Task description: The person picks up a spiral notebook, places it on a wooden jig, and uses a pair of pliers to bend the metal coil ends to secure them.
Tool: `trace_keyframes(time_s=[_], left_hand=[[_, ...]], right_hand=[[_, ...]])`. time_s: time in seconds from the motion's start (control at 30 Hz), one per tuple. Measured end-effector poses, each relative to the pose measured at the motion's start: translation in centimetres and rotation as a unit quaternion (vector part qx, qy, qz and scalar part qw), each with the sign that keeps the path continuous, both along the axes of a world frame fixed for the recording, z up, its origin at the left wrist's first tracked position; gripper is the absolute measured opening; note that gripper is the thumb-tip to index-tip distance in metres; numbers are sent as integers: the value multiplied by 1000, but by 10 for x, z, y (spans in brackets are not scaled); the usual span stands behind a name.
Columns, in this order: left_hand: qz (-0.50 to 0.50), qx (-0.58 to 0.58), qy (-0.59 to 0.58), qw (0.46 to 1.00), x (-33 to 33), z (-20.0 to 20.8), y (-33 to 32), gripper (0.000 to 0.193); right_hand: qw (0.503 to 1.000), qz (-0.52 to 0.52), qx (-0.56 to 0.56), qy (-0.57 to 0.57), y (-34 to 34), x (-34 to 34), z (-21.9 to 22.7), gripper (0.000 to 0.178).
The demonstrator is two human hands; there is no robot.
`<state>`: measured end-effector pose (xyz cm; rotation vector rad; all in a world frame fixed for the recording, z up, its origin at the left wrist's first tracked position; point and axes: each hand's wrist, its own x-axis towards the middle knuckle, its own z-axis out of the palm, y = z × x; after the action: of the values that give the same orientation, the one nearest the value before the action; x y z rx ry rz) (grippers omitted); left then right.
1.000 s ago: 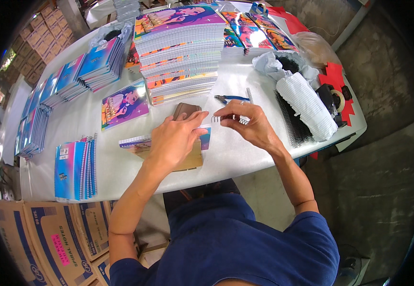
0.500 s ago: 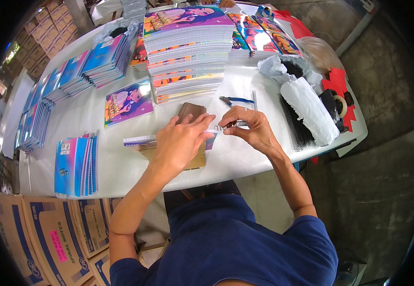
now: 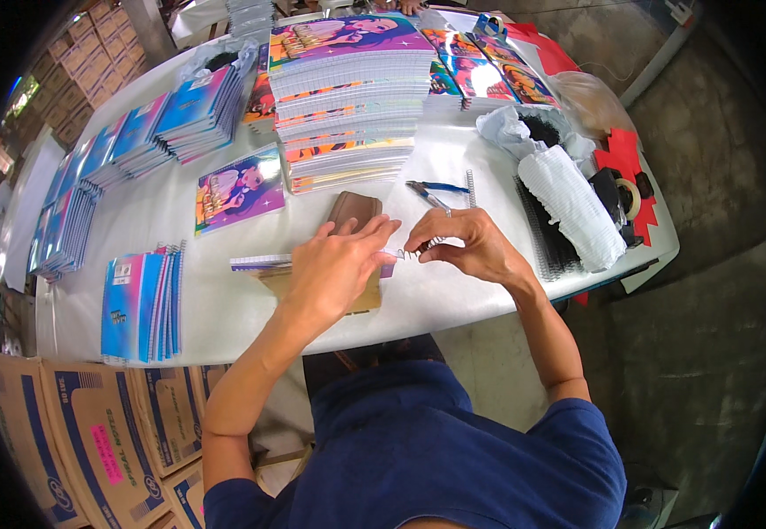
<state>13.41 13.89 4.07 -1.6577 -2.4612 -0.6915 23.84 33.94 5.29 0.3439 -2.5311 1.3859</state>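
Where the two forearms meet over the white bench point(image 3: 224, 309), the left hand point(image 3: 334, 269) lies flat with fingers spread, pressing on an unbound notebook point(image 3: 264, 262) and the brown card point(image 3: 361, 295) beneath it. At 3 o'clock from that hand, the right hand point(image 3: 467, 247) has its fingertips pinched together on a wire spiral point(image 3: 418, 251), which sits between the two hands at the notebook's right edge. A brown wallet point(image 3: 354, 210) lies just beyond the left fingers, at 12 o'clock. Blue-handled pliers point(image 3: 431, 189) and a loose spiral point(image 3: 470, 188) rest at 12 o'clock from the right hand. A tall stack of notebooks point(image 3: 347, 106) with a purple cover stands further off at 12 o'clock; a single purple notebook point(image 3: 240, 189) lies at 10 o'clock. A white bundle point(image 3: 572, 207) lies on black spirals point(image 3: 541, 238) at 3 o'clock. Blue notebooks point(image 3: 140, 304) stand on edge at 9 o'clock, above cardboard boxes point(image 3: 92, 441) at 7 o'clock.
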Motion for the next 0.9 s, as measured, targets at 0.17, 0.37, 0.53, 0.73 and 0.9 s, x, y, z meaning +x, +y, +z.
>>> trace_keyframes(time_s=[0.17, 0.37, 0.53, 0.73, 0.9], left_hand=[[18, -22, -43, 999, 3, 7, 3, 41], [12, -44, -79, 996, 2, 11, 0, 41], [-12, 16, 12, 1000, 2, 0, 1, 43], [-4, 10, -12, 1000, 5, 3, 0, 43], [-14, 6, -33, 999, 6, 4, -2, 44]], right_hand=[[985, -87, 127, 81, -18, 14, -14, 28], [978, -93, 187, 13, -19, 14, -13, 31], [954, -108, 258, 109, -27, 6, -8, 24], [952, -68, 266, 133, -21, 1, -7, 24], [959, -59, 265, 85, -20, 4, -5, 21]])
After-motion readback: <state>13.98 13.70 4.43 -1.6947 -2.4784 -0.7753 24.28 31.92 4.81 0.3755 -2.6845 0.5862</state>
